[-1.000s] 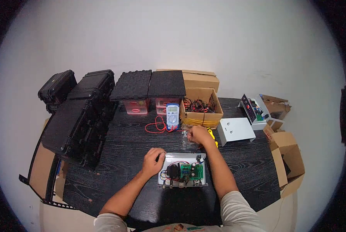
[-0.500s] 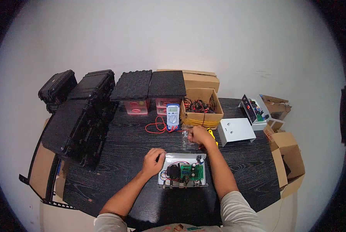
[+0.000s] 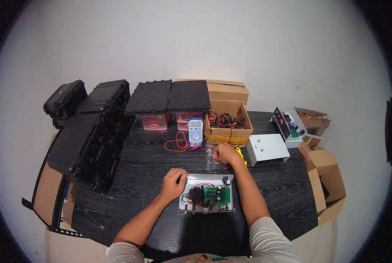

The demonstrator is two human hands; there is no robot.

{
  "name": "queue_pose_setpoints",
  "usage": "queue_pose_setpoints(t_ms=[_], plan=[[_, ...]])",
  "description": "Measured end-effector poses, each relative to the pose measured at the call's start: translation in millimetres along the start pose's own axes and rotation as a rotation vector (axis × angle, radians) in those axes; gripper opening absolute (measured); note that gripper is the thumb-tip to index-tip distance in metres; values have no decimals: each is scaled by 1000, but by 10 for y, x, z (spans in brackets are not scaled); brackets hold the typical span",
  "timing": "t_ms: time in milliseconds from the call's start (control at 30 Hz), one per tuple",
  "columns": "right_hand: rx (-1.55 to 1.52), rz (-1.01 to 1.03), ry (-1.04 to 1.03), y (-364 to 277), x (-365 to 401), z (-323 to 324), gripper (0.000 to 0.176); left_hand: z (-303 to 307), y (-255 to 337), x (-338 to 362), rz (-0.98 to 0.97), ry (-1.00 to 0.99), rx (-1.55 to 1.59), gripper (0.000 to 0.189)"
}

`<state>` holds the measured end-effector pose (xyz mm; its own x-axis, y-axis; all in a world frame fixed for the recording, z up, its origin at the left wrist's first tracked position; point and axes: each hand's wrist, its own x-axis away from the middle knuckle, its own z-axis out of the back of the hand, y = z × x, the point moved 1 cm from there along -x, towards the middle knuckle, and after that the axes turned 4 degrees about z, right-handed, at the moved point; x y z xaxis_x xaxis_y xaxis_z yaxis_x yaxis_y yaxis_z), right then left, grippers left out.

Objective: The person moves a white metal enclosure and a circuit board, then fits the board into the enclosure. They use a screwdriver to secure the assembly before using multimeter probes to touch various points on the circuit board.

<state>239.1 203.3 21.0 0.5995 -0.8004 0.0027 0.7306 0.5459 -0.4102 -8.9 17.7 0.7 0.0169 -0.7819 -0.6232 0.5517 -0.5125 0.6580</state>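
Note:
An open white metal case (image 3: 197, 177) lies in front of me, holding a green circuit board (image 3: 222, 196), a dark transformer-like part (image 3: 196, 194) and coloured wires. My left hand (image 3: 174, 182) is closed at the case's far left corner, fingers curled on its edge. Farther out, my right hand (image 3: 226, 154) is closed over a clear plastic container (image 3: 210, 163) with small parts in it. Its fingertips point down into the container; what they pinch is too small to make out. Yellow-handled pliers or a similar tool (image 3: 239, 151) lie partly behind my right wrist.
A blue-edged multimeter (image 3: 196, 133) with red leads stands before a cardboard box of cables (image 3: 229, 139). To the right are a white metal cover (image 3: 268, 149) and another opened device (image 3: 292, 127). Black hard cases (image 3: 77, 140) line the left; a carton (image 3: 327, 166) stands off the right edge.
Only slight motion: my right hand shifts a little at the clear container, fingers staying closed. My left hand stays at the case corner.

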Motion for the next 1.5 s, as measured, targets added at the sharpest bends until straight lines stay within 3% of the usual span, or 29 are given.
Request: queue_pose_setpoints(t_ms=[233,333,533,633,933,1233,1500], plan=[[51,-30,-36,-54,6,65,15,7,6,1,3,-3,13,8],[-108,26,2,-66,59,128,17,7,7,2,14,-8,7,8],[-148,87,239,-255,137,374,17,22,32,-3,2,-5,-4,8],[-320,112,265,-383,175,462,16,28,35,-6,-1,-11,-2,9],[100,16,190,-228,145,225,11,11,15,2,-10,0,7,9],[42,11,194,23,27,11,11,6,-11,9,2,-8,-9,10],[203,-59,200,182,-123,-180,10,14,11,-2,3,-7,-3,9]])
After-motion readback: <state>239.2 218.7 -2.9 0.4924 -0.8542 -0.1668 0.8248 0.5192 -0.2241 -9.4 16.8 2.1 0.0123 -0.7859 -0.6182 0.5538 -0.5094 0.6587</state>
